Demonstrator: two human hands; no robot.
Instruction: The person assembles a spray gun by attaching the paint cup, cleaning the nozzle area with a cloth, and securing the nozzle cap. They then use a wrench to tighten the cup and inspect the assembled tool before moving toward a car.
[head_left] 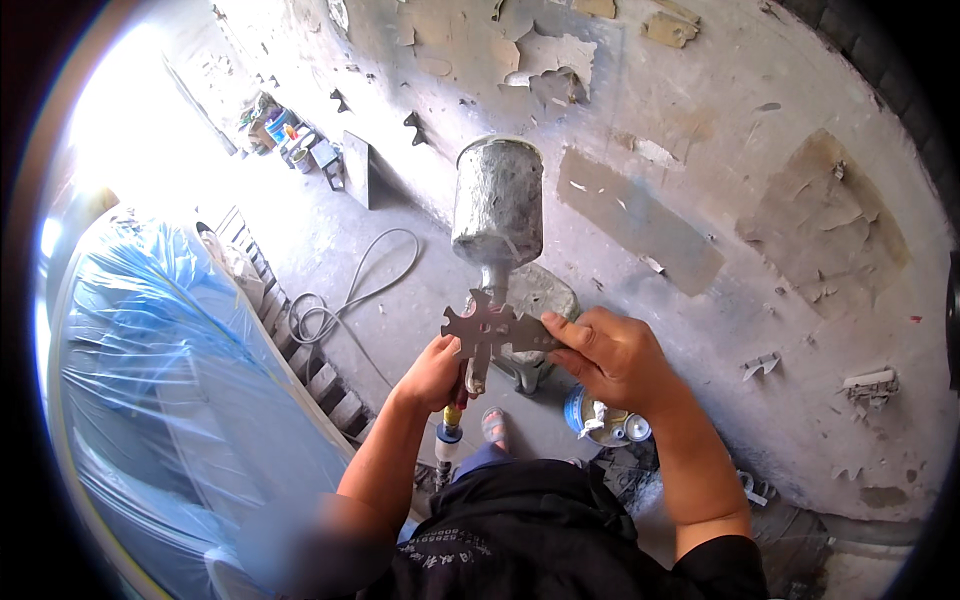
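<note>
My left hand (430, 376) is wrapped round the handle of a spray gun (498, 205), whose paint-smeared metal cup stands on top. A yellow fitting and a clear-and-blue part hang below the grip. Between thumb and fingers, my right hand (615, 358) pinches a flat grey multi-wrench (484, 328) with notched edges. Its notched head lies in front of the gun's body, just below the cup, and covers much of it. Whether a notch grips a part of the gun I cannot tell. Some fingers of my left hand are hidden behind the gun and wrench.
A stool (548, 292) stands behind the gun, and a blue tub (608, 422) with items is near my feet. Blue plastic sheeting (200, 370) covers a large object at left. A looped hose (385, 240) lies on the floor. The peeling wall (640, 225) rises at right.
</note>
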